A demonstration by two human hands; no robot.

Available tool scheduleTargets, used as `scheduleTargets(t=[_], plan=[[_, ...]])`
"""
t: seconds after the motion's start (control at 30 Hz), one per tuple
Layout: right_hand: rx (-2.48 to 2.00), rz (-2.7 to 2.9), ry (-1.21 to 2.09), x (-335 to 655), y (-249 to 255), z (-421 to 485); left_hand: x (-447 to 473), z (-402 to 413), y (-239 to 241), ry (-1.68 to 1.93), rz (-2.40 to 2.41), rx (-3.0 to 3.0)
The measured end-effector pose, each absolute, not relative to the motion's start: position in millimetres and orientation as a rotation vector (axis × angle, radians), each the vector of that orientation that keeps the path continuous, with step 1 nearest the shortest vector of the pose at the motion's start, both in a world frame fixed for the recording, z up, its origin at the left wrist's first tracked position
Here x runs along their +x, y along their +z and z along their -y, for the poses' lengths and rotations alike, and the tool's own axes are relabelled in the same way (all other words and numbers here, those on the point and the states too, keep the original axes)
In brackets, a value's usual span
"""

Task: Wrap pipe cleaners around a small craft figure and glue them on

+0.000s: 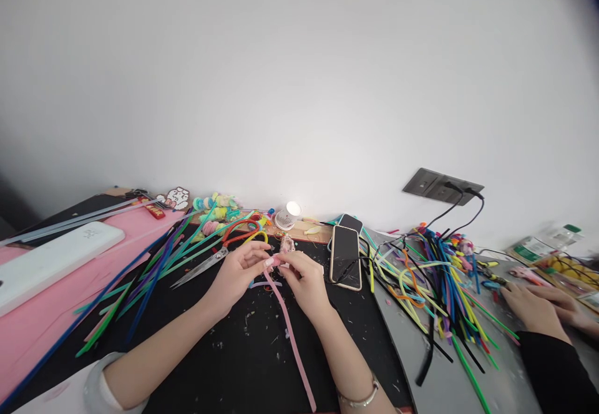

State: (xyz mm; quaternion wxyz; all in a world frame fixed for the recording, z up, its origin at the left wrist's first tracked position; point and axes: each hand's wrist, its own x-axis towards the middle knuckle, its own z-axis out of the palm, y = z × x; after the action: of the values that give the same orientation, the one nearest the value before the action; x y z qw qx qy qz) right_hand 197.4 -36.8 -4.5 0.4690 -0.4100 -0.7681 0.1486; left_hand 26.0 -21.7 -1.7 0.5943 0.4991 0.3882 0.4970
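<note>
A pink pipe cleaner (292,339) hangs from my fingertips, its long tail running down over the black mat (201,358). My left hand (241,270) is closed in a pinch on its upper end. Close beside it, my right hand (302,277) also pinches the pink piece, thumb and finger nearly meeting the left ones. Part of the held end is hidden by fingers. Scissors (201,268) with red-orange handles lie just left of my left hand. A short lilac piece (266,284) rests on the mat behind the hanging pipe cleaner.
A white cup (289,214) stands by the wall, near two phones (345,258). Bundles of coloured pipe cleaners lie left (154,283) and right (449,295). A white elongated case (60,264) rests on pink sheeting. At right, another person's hands (533,308) work beside a bottle (547,242).
</note>
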Motion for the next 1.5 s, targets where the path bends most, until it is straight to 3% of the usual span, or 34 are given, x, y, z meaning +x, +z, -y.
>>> scheduleTargets(t=[0.47, 1.5], plan=[[-0.941, 1.917, 0.248, 198.8, -5.8, 35.5, 26.3, 20.3, -4.4, 1.138, -0.882, 1.197], [-1.058, 1.953, 0.353, 197.9, -6.9, 35.4, 24.9, 16.9, -6.2, 1.151, -0.929, 1.300]])
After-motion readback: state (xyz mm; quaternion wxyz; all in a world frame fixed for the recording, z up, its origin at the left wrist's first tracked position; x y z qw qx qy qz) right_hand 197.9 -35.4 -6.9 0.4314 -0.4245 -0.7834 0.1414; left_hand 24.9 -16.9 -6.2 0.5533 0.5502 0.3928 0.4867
